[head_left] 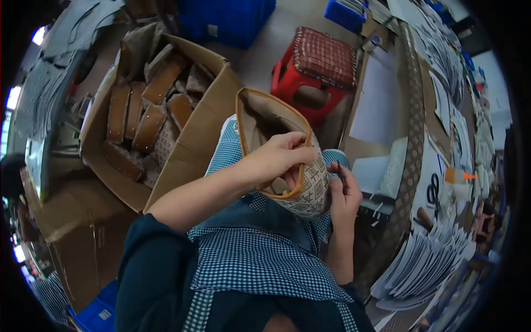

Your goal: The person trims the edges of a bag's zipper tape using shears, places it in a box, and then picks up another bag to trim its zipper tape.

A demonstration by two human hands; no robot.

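An unfinished-looking bag (315,185) in cream fabric with a brown printed pattern stands over my lap, its mouth open toward me. Tan trim runs around the rim, and the beige lining shows inside. My left hand (279,157) is closed on the near right part of the rim, thumb outside and some fingers inside the mouth. At the bag's right outer side is my right hand (345,196), its fingers curled together close to the fabric. Whatever they pinch is too small to make out.
To the left, a cardboard box (207,116) holds several brown-and-patterned bag pieces. A red stool (318,83) with a woven cover stands ahead. On the right, a workbench (412,166) carries black scissors (433,191), a glue bottle (460,176) and stacked sheets (423,265). A blue crate (227,19) sits behind.
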